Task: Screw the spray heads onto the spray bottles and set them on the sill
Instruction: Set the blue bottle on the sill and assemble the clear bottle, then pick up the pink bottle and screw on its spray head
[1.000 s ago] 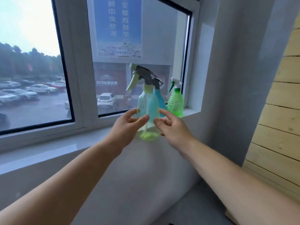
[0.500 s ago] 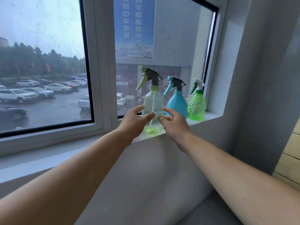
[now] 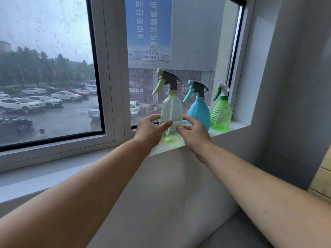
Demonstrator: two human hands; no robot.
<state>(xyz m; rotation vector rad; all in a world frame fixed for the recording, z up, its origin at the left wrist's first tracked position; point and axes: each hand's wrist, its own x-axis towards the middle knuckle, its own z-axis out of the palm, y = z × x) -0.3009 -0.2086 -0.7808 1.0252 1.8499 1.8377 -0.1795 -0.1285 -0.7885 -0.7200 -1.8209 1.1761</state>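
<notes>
Three spray bottles with heads fitted stand upright on the white sill [image 3: 232, 126]. The pale yellow-green clear bottle [image 3: 171, 108] is on the left, a blue bottle [image 3: 199, 111] in the middle, and a ribbed green bottle [image 3: 221, 113] on the right by the window jamb. My left hand [image 3: 150, 129] curls round the clear bottle's lower left side, thumb across its front. From the right, my right hand [image 3: 194, 133] touches the same bottle with thumb and fingertips, its fingers loosely spread. The clear bottle's base rests on the sill near its front edge.
The window frame [image 3: 111, 86] rises just left of the bottles, with glass behind them. The grey wall [image 3: 286, 86] closes the sill on the right. A wooden panel [image 3: 324, 176] is at the far right. The sill runs on to the left [image 3: 44, 176].
The clear bottle has been carried forward and set down on the sill beside the blue one. My fingers on it have loosened and spread a little.
</notes>
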